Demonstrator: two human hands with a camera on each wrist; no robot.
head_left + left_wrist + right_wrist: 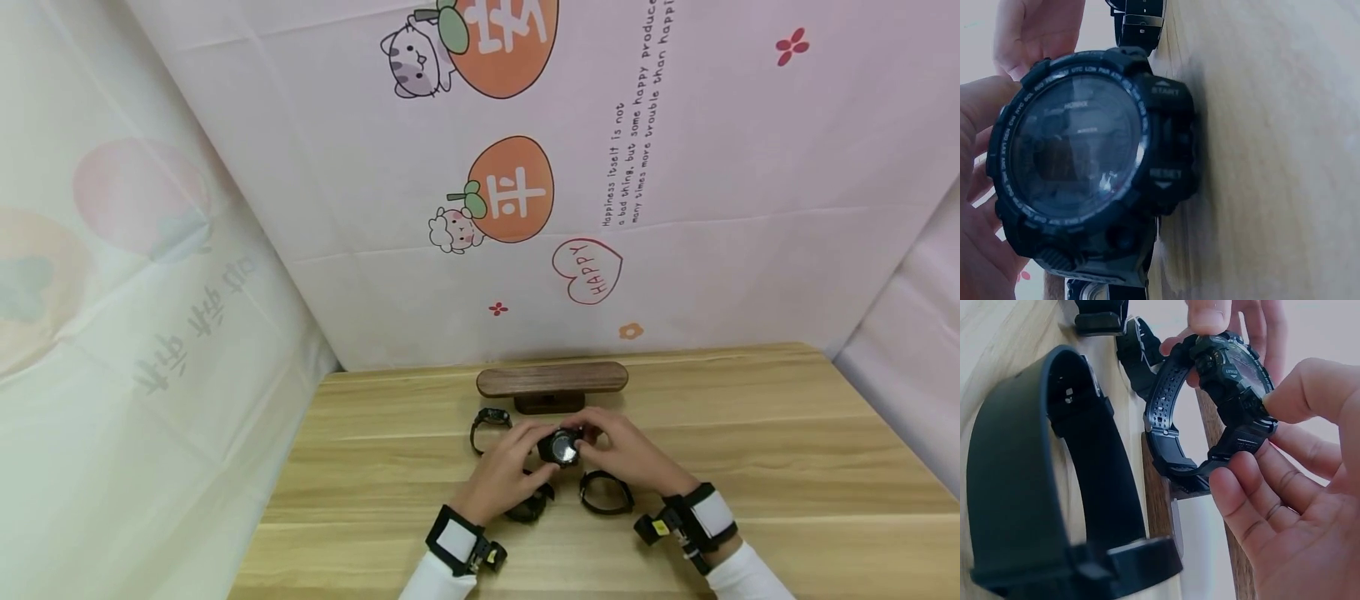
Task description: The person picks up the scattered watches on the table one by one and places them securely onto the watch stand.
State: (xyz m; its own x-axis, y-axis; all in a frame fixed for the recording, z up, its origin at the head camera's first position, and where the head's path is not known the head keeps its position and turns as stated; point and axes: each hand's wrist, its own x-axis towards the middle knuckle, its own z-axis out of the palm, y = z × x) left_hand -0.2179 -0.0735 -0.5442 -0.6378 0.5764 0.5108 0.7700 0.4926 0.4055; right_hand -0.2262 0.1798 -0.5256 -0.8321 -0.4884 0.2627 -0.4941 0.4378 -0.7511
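Both hands hold a black digital wristwatch (562,448) in front of a dark wooden stand. The left hand (504,473) grips its left end, fingers at the far side and thumb at the near side. In the right wrist view the thumb of the right hand (1297,494) presses the case's edge while curled fingers support the strap from below. The strap forms a loop with a perforated band. Under the left hand lies another black watch (1075,144), marked START and RESET, large in the left wrist view. Beside the right hand a black watch (606,493) rests on its side.
The dark wooden stand (551,379) with a rounded bar is at the table's back edge. A thin black watch (491,415) stands left of it. The wooden table (375,500) is bordered by printed white cloth (420,308) behind and at the sides.
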